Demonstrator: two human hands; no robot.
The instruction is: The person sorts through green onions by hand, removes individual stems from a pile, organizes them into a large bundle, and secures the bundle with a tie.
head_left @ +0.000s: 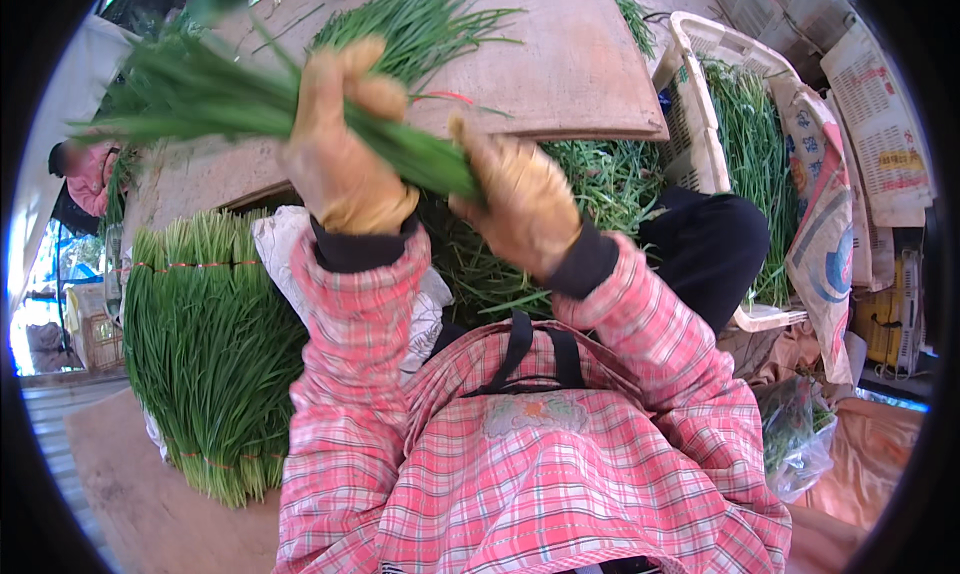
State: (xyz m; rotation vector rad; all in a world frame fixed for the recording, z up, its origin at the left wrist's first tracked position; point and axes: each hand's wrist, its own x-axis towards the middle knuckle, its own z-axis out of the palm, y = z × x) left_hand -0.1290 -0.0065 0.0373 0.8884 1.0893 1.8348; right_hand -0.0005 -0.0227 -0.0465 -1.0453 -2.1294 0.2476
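Observation:
My left hand, in a yellowish work glove, is closed around a bunch of green chives. The leaves stretch to the upper left and are smeared by motion. At the bunch's thick lower end is my right hand, gloved the same way. Its fingers are apart and the palm side faces the stem ends, touching or very close; blur hides which. Beyond my left hand, loose chives lie on a wooden board.
Stacked chive bundles tied with red bands stand at my left. Loose greens lie below the board's edge. At the right is a white plastic crate with chives and a printed sack. A person in pink is at far left.

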